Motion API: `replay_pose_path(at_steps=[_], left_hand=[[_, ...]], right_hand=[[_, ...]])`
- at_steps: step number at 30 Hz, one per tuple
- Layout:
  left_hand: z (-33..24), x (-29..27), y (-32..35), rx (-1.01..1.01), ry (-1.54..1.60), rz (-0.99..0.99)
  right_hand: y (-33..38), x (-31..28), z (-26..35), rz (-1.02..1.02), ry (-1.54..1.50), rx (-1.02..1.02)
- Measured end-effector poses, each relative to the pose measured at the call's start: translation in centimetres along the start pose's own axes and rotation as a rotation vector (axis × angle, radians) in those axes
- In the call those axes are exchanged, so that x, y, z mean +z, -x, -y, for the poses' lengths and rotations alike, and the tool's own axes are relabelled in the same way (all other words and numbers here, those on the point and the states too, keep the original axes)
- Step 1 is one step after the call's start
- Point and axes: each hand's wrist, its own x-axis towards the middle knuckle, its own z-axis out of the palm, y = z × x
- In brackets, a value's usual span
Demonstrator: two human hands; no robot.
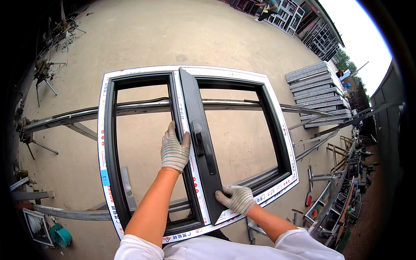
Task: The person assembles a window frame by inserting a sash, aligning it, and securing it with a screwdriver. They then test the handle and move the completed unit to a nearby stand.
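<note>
Dark aluminium makes the window frame [108, 143] that we see lying flat across two long metal rails [86, 115], with a white protective film along its outer edges. We judge that the half-open sash [197, 130], standing on edge along the middle bar, could swing down and pinch fingers, because only our hands steady it. The frame could also slide off the rails if we push sideways, since we see no clamp. Our left hand [174, 151], in a striped knit glove, lies flat on the middle bar, fingers spread and holding nothing. Our right hand [237, 198] presses with fingers spread against the sash's near corner, near the black handle [203, 149].
</note>
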Motion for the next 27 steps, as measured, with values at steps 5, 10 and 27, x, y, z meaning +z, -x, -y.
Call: replay_pose_path(at_steps=[5, 10, 27], left_hand=[[-0.1, -1.8, 8.9, -0.134, -0.001, 0.086], [0.6, -5.2, 19.7, -0.243, -0.056, 0.073], [-3.6, -6.3, 23.1, 0.08, -0.378, 0.109]], right_hand=[[0.2, -0.7, -0.7, 0.067, 0.056, -0.044], [1.1, -0.3, -1.1, 0.015, 0.081, -0.158], [2.5, 0.7, -1.7, -0.363, 0.141, -0.239]])
